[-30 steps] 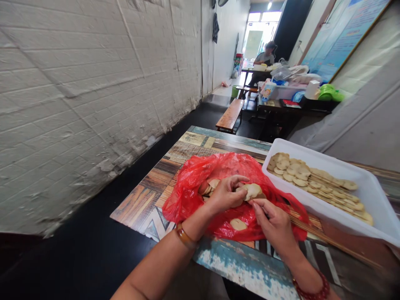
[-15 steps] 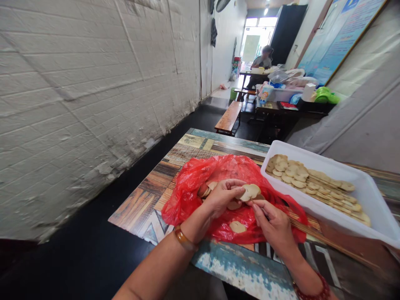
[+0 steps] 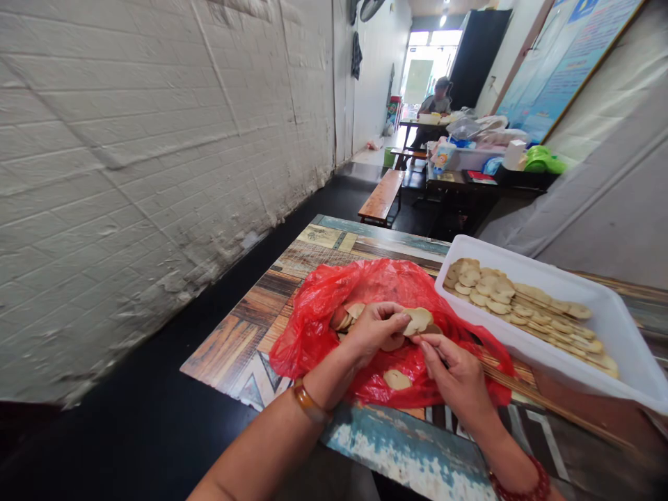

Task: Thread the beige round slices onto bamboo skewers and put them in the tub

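Note:
Between thumb and fingers, my left hand (image 3: 376, 325) pinches a thin, pale beige round slice (image 3: 419, 321); the kind of food is not clear. My right hand (image 3: 454, 372) is closed at the slice's lower edge, its fingertips pinching what looks like a thin bamboo skewer, mostly hidden. Both hands are above an open red plastic bag (image 3: 313, 320). More slices lie inside it, partly covered by my left hand, and a single slice (image 3: 397, 379) rests on the bag's near side. Several long bamboo skewers (image 3: 553, 400) lie on the table to the right of my right hand.
A white plastic tray (image 3: 634, 334) with rows of overlapping slices stands right of the bag on the patterned table (image 3: 245, 316). Farther off are a wooden bench (image 3: 383, 195), a cluttered dark table (image 3: 443, 182) and a seated person (image 3: 437, 103). A white brick-patterned wall (image 3: 156, 139) runs along the left.
My left hand has shifted very slightly, and the slice it holds has tilted a little. The right hand keeps almost the same place; bag and tray have not moved.

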`<state>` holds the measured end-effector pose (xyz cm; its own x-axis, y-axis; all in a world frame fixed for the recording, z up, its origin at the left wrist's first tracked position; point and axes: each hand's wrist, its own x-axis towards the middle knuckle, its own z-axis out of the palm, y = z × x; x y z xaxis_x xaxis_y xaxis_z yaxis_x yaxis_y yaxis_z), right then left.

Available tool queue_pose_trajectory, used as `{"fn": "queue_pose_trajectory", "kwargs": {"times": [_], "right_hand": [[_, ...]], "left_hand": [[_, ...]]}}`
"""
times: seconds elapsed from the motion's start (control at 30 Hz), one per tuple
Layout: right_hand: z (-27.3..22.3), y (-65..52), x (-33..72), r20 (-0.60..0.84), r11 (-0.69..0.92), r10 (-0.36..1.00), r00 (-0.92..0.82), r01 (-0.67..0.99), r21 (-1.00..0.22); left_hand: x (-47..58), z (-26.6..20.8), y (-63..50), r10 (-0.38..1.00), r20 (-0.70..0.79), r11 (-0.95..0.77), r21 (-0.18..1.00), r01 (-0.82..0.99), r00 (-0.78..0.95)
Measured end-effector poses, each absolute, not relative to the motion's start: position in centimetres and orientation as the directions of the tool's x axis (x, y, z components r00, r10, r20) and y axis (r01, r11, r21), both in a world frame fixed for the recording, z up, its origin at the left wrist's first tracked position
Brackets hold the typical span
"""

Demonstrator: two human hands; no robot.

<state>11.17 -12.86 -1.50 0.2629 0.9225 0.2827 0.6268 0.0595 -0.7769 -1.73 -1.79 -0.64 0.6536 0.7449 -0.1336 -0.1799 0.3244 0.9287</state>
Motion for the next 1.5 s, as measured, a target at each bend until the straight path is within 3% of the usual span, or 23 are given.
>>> {"fn": "queue_pose_trajectory", "kwargs": {"times": [0.47, 0.83, 1.5], "right_hand": [[-1.53, -12.81, 11.10, 0.342, 0.075, 0.898, 0.277, 0.669, -0.739], [-2.25, -12.71, 11.44, 0.440, 0.174, 0.869, 0.228, 0.690, -0.702], [-2.26, -12.71, 11.86, 0.381, 0.204, 0.916, 0.130, 0.667, -0.717]], "left_hand": [[-1.96, -0.79, -1.72, 0.655, -0.150, 0.396, 0.903, -0.168, 0.740], [-1.66, -1.31, -1.44, 0.681, -0.185, 0.452, 0.867, -0.208, 0.708], [-1.76, -1.40, -1.29, 0.700, -0.149, 0.447, 0.854, -0.267, 0.698]]}}
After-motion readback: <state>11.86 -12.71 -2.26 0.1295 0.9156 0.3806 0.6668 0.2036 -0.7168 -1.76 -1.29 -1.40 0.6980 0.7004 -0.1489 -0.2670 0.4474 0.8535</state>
